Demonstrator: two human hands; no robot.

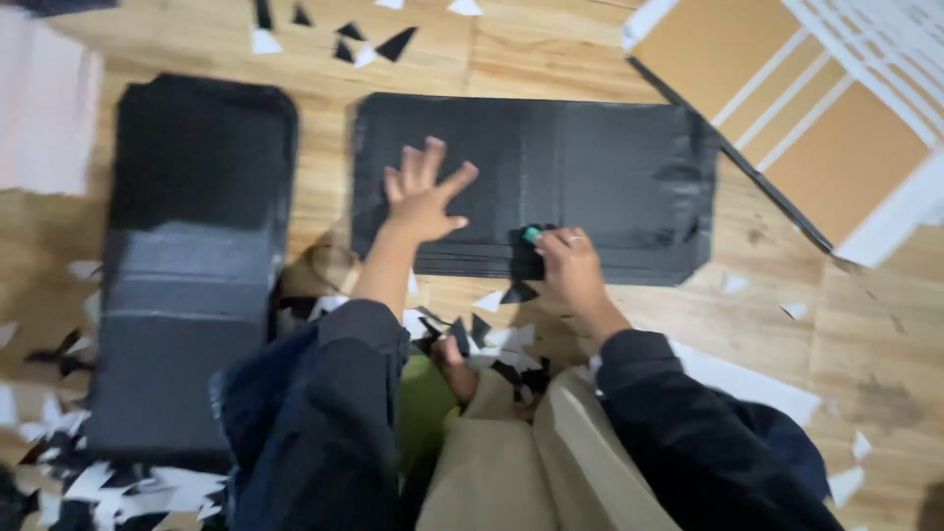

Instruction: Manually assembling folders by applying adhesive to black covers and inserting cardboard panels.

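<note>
A flat black rectangular sheet (580, 187), creased and slightly glossy, is laid on the wooden floor (551, 49); the left hand (423, 197) is pressed on it, fingers spread wide, nothing grasped. The right hand (567, 258) is closed around a small green-tipped tool (532, 235) at the sheet's near edge.

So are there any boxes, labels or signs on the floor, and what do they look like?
No labels, signs or screens show.
Flattened black sheet: middle of the wooden floor, long rectangle with creases; the left hand lies flat on it, the right hand holds a small green-tipped thing at its near edge.
Second black sheet: left, upright rectangle.
Brown card with white strips: top right.
</note>
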